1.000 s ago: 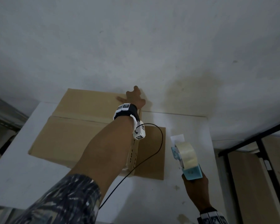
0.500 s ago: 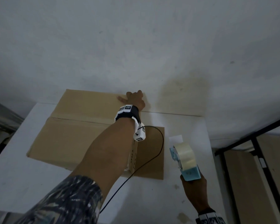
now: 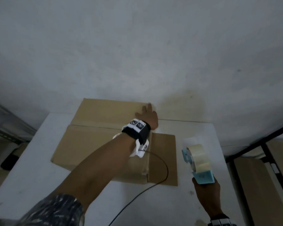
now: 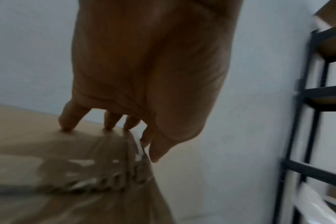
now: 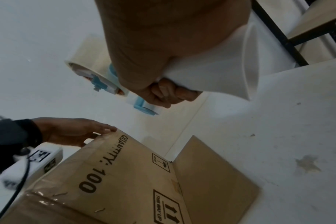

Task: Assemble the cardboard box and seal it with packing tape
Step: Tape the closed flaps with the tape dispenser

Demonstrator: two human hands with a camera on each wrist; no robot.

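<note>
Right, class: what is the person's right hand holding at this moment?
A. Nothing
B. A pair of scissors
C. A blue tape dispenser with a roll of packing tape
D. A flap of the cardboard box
C: the right hand grips the handle of the blue tape dispenser, held beside the cardboard box.

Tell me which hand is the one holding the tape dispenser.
The right hand: its grip is curled round the blue tape dispenser above the table. The left hand lies with straight fingers on the cardboard box.
</note>
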